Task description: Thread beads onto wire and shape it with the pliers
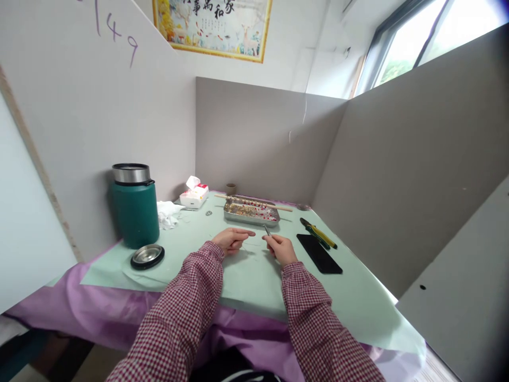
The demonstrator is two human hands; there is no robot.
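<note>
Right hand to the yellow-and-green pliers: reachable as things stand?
Likely yes. Nothing upright stands between the right hand and the pliers; the flat black slab on their near side looks easy to pass over. The slim metal tool in its fingers would probably need setting down first.

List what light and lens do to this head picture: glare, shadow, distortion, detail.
Head view, top right: window blown out, purplish-blue flare in the corner; head view, left: flask casts a soft shadow on the partition; head view, bottom: sleeves look stretched, as from a wide lens; head view, middle: tool in the right hand and bits in the tray too small for fine detail.
</note>
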